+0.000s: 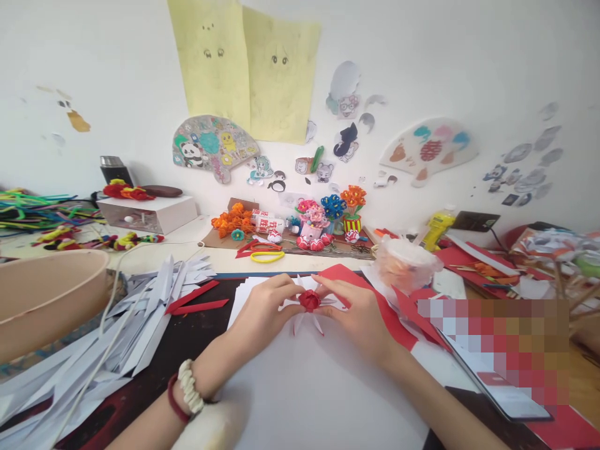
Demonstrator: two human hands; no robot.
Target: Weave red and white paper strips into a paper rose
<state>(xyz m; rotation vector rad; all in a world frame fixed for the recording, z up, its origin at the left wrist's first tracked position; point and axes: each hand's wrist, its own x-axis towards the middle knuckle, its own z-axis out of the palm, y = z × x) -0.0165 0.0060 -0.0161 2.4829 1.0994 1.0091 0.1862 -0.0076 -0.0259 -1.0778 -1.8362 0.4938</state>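
Red flower (310,300): sides partly covered by the fingertips of the left hand (267,306) and right hand (356,306); finer folds too small to tell.
Forearms (429,387): both cut off by the bottom edge.
Phone (525,407): partly masked by mosaic blocks (539,337).
Beige basin (51,300): cut off by the left edge.
Left yellow sheet (213,78): top beyond the upper edge.
Pale rounded shape (213,431): cropped below, unidentifiable.

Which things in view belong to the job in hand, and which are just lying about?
Belongs:
- red flower, between left hand and right hand
- white paper beneath
- likely red strips, white strips

Probably just lying about:
- basin
- flask
- yellow bottle
- pipe cleaners
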